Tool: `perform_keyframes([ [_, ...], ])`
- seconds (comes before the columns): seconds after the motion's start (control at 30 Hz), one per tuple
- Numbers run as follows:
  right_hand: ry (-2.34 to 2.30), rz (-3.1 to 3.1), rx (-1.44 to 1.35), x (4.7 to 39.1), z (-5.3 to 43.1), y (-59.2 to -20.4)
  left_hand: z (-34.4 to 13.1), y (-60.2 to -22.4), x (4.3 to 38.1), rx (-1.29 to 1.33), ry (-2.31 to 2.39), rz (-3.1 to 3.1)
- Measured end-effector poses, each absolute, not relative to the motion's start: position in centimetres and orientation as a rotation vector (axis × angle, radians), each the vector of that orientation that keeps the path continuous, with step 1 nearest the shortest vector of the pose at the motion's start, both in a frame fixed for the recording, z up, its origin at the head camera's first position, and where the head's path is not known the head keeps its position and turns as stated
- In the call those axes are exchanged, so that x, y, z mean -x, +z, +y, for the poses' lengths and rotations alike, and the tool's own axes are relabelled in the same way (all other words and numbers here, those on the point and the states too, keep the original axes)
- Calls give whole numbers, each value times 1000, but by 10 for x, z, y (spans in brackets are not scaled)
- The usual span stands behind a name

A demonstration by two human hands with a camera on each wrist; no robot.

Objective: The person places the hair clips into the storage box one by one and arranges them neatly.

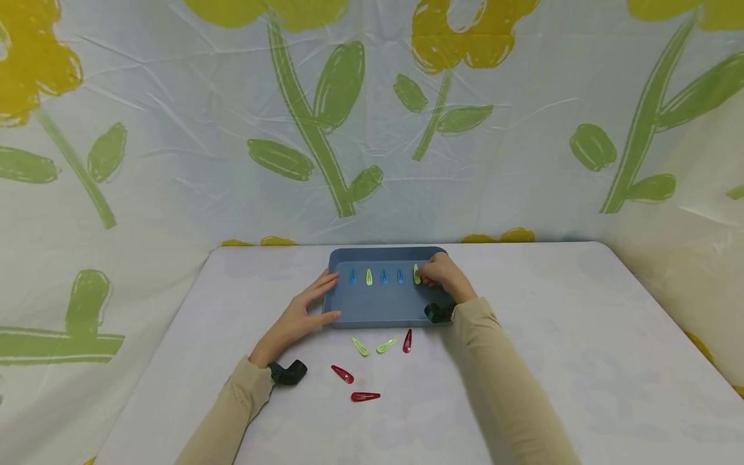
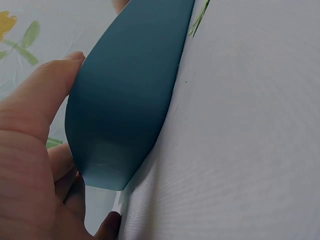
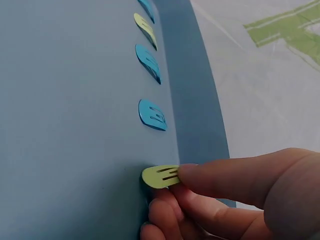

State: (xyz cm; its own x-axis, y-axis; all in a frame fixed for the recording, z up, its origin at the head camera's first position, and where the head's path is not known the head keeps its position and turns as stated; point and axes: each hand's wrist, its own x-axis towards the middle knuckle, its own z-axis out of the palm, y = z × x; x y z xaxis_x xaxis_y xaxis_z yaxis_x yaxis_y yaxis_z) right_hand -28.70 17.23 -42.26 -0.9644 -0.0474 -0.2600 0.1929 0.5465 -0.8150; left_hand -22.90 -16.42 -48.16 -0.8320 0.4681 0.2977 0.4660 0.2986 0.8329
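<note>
In the head view my right hand (image 1: 444, 276) is over the right end of a blue-grey tray (image 1: 372, 320). Its thumb and fingers pinch a yellow-green snap hair clip (image 3: 161, 176), whose rounded end points away from the thumb in the right wrist view. Beside it, a row in the tray holds a blue hair clip (image 1: 352, 277), a yellow-green one (image 1: 369, 277) and two more blue clips (image 3: 152, 115). My left hand (image 1: 298, 320) touches the tray's left side with fingers spread and thumb (image 2: 55, 82) at the rim.
On the white tabletop in front of the tray lie two yellow-green clips (image 1: 360, 347) and three red clips (image 1: 365, 396). A flower-printed sheet (image 1: 203, 129) hangs behind the table. Dark wrist cameras (image 1: 289, 372) are strapped to both arms.
</note>
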Motion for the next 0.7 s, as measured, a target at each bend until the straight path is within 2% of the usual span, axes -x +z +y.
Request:
perform_keyframes([
  [0.27, -1223, 2673, -74, 284, 171, -423, -168, -488, 233, -907, 1621, 2520],
  [0.7, -1212, 2675, -115, 284, 171, -425, -168, -487, 232, -907, 1618, 2521],
])
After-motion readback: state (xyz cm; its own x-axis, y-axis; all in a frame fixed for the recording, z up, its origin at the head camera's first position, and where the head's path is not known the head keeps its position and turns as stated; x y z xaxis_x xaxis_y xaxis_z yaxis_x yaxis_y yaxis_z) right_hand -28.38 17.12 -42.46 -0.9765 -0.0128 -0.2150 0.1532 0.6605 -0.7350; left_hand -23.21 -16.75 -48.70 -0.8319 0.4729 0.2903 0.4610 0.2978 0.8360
